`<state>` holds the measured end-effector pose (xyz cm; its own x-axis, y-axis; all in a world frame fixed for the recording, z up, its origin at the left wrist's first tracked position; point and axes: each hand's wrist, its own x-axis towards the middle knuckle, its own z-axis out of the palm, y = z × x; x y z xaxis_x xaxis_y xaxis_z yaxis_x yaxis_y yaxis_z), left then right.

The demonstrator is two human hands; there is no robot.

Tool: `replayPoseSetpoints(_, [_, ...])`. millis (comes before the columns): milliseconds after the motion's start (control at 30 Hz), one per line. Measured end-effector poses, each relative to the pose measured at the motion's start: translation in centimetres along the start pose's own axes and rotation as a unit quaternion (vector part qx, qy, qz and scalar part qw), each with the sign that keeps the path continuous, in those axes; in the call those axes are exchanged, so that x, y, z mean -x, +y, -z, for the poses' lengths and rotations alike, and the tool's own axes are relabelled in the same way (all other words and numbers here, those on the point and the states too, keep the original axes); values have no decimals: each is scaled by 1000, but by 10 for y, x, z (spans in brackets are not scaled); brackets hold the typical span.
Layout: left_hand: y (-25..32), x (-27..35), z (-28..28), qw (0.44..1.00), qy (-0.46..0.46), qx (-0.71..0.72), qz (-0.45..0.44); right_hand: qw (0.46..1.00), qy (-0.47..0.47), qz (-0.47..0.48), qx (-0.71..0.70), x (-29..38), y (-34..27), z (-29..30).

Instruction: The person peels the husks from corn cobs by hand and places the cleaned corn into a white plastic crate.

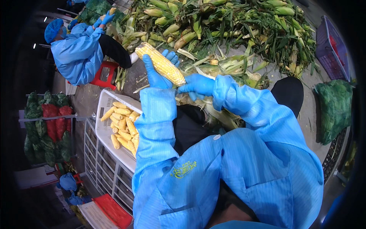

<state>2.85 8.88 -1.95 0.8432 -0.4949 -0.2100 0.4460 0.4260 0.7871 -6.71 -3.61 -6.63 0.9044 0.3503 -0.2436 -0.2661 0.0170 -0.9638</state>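
Observation:
A husked ear of corn [161,63], yellow with paler kernels, is held tilted in front of me. My left hand [157,74], in a blue glove, grips it from below, with the thumb on one side and the fingers on the other. At the ear's lower end, the curled fingers of my gloved right hand [198,85] close on the tip nearest me; what lies inside them is hidden. Loose husks [226,67] litter the floor just beyond my hands. By my left forearm, a white plastic crate [103,130] holds several husked ears [124,123].
A large heap of unhusked corn [228,25] spreads ahead. On the left, a co-worker [78,51] sits on a red stool [105,75]. A purple crate [328,54] and a green mesh sack [334,111] stand right. A metal rack [100,160] and red crate [114,210] are at lower left.

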Motion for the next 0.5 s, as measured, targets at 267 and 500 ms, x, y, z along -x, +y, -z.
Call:
replayPoseSetpoints(267, [93,12,102,992,96,-59,-51,956,182,192,-130,72,-45,79])
replayPoseSetpoints(500, [110,100,201,890,334,-251,-182,920,248,-21,303,88,109,95])
